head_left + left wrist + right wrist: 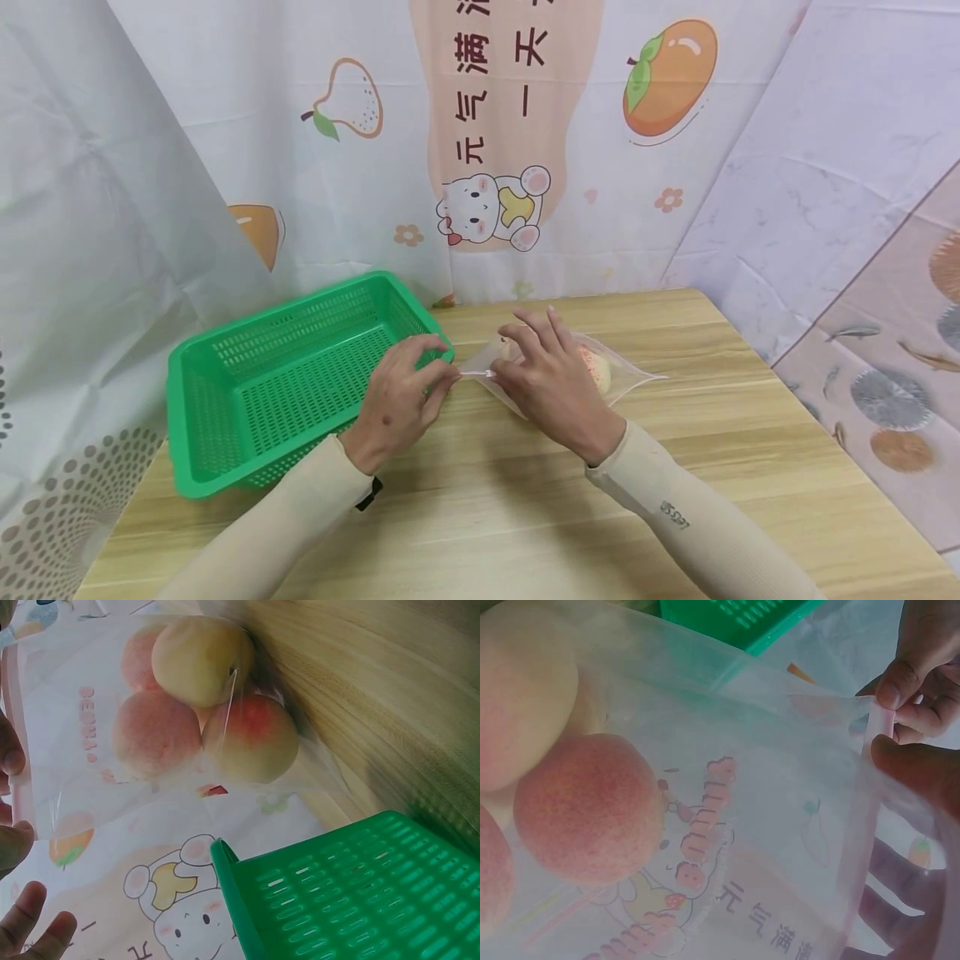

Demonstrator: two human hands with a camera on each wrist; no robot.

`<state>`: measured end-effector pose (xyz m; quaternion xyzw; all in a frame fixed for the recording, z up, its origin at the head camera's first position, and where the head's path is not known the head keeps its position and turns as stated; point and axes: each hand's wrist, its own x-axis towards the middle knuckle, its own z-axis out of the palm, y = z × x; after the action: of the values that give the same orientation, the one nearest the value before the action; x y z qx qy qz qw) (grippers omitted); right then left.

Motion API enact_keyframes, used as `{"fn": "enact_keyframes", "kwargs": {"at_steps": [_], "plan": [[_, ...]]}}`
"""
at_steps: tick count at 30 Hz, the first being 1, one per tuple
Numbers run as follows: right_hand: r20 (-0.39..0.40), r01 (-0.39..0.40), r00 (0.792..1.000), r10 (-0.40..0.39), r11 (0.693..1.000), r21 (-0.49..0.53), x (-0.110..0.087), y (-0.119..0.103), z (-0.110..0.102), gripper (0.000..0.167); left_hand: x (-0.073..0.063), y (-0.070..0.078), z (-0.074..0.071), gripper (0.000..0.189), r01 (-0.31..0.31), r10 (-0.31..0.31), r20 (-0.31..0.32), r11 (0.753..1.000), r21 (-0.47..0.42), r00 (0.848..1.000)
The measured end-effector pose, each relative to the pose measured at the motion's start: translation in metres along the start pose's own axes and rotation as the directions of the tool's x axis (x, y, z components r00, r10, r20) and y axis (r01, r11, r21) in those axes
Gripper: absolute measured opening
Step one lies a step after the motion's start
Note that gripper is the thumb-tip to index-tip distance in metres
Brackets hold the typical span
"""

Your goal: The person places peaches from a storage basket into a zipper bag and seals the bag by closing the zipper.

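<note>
A clear zip bag (626, 375) with printed lettering holds several peaches (596, 367). In the left wrist view, yellowish and reddish peaches (157, 731) are bunched at the bag's bottom. My left hand (397, 400) pinches one end of the bag's pinkish zip strip (862, 817) between thumb and finger. Close beside it, my right hand (555, 387) pinches the same strip with thumb and forefinger, its other fingers spread over the bag. In the head view that hand hides part of the bag. Whether the strip is fully sealed cannot be made out.
A green perforated basket (180, 425) stands on the left of the wooden table (450, 533), close to my left hand. No contents show in it. Behind the table hangs a fruit-printed cloth (330, 192), with more patterned cloth on both sides.
</note>
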<state>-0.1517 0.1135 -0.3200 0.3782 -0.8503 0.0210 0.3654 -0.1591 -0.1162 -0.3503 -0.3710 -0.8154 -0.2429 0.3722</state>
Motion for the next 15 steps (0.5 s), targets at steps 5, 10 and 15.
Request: {"fn": "enact_keyframes", "kwargs": {"at_steps": [5, 10, 15], "plan": [[-0.005, -0.002, 1.0, 0.002, 1.0, 0.003, -0.0019, 0.0008, 0.0005, 0.007, -0.0002, 0.0, -0.0004, 0.011, 0.005, -0.005, -0.005, 1.0, 0.001, 1.0], [-0.02, 0.003, 1.0, -0.003, 1.0, 0.001, -0.0032, 0.0021, 0.0005, 0.008, -0.0006, 0.0001, -0.0006, 0.011, 0.012, -0.012, 0.0, 1.0, 0.006, 1.0], [-0.036, 0.005, 0.999, -0.005, 1.0, 0.005, -0.0047, 0.0039, 0.0008, 0.008, -0.0009, 0.0, -0.0006, 0.011, 0.013, -0.013, 0.001, 1.0, 0.005, 1.0]]}}
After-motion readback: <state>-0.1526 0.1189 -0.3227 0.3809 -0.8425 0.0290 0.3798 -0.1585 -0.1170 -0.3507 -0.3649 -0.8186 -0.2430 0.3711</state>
